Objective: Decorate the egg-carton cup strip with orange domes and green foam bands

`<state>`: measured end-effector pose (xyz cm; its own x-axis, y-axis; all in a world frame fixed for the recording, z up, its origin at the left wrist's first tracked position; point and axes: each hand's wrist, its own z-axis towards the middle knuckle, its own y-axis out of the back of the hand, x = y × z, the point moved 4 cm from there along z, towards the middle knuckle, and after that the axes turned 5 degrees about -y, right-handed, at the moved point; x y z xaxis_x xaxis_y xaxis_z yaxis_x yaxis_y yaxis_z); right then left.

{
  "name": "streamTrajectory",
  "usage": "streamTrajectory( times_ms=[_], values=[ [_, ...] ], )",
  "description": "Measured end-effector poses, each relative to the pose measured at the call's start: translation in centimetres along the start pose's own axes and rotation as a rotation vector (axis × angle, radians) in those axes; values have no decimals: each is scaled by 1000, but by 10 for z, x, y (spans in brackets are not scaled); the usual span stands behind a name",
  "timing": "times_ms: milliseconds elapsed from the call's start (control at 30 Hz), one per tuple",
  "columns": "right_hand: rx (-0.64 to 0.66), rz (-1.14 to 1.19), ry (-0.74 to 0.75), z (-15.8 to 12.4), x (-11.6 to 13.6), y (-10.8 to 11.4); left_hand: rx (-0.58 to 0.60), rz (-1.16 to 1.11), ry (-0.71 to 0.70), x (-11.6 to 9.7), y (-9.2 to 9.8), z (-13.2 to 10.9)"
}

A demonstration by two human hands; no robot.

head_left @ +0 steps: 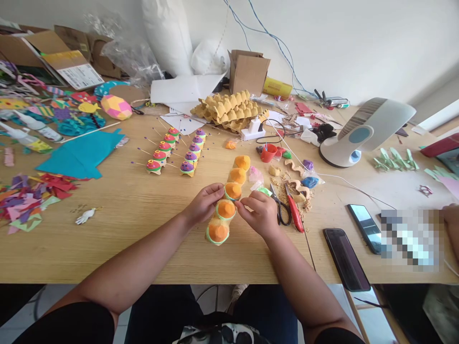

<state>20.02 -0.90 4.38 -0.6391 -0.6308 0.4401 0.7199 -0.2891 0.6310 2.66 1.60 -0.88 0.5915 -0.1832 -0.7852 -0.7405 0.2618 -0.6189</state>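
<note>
Along the far edge of the table (136,260) stand a tall white sack (167,36) and an open cardboard box (250,74), a yellow packet (278,88) just beside the box. Blue cables (274,36) hang against the wall. A white fan (362,131) stands toward the far right corner; nearer, a dark phone (346,260) reaches the near edge, a second phone (365,228) beside it. Toward the left end lie a blue paper cutout (81,153), coloured scraps (34,200) and a small white piece (86,216), perhaps a figurine, though too small to be sure.
</note>
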Motion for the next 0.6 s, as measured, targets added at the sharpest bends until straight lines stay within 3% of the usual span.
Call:
streamTrajectory(
  times_ms=[600],
  values=[
    [-13,6,8,-1,-1,1,-5,17,3,-3,-1,-1]
  ],
)
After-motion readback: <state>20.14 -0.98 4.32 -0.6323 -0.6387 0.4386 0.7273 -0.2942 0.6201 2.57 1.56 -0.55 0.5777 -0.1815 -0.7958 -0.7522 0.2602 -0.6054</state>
